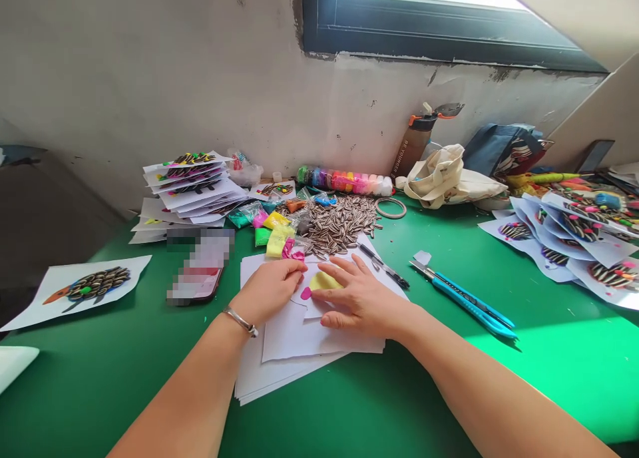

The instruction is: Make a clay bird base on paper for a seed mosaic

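My left hand (271,287) rests curled on a stack of white paper sheets (299,338), its fingertips pinched at a small pink clay bit (305,293). My right hand (358,298) lies flat with fingers spread on the same top sheet, pressing beside a flattened yellow clay patch (323,281). A bracelet (241,321) is on my left wrist. Just behind the sheets lies a heap of striped sunflower seeds (339,224).
Packets of coloured clay (273,231) sit left of the seeds; clay tubs (344,180) line the wall. Blue utility knives (469,305) and tweezers (383,266) lie to the right. Finished seed pictures (92,283) and a stack of paper pictures (190,178) are on the left, more pictures (574,238) on the right. A phone (197,281) lies on the green table (150,365).
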`<state>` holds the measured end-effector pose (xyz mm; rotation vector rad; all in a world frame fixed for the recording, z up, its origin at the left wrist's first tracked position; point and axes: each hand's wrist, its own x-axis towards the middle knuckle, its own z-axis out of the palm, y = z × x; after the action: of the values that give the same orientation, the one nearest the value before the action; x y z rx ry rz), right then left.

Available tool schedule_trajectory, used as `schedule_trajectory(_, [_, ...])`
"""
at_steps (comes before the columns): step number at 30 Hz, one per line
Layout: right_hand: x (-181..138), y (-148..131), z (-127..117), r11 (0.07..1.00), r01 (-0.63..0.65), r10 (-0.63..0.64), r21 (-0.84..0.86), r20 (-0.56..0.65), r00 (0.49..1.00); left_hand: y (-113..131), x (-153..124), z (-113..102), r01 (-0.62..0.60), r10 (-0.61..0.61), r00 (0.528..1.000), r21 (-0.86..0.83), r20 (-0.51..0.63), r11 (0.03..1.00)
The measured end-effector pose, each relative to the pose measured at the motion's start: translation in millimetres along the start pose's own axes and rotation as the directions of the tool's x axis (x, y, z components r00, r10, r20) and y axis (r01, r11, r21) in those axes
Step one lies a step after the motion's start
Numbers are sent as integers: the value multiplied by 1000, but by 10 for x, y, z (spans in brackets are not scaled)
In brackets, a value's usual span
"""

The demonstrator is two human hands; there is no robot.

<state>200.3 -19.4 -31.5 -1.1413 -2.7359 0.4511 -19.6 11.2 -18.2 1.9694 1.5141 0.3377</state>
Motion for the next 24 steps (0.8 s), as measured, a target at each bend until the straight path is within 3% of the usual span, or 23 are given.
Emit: schedule_trajectory(24, [-24,20,-32,999,7,-9,44,27,1000,178,-108,-90,-17,1,988,101,155,995])
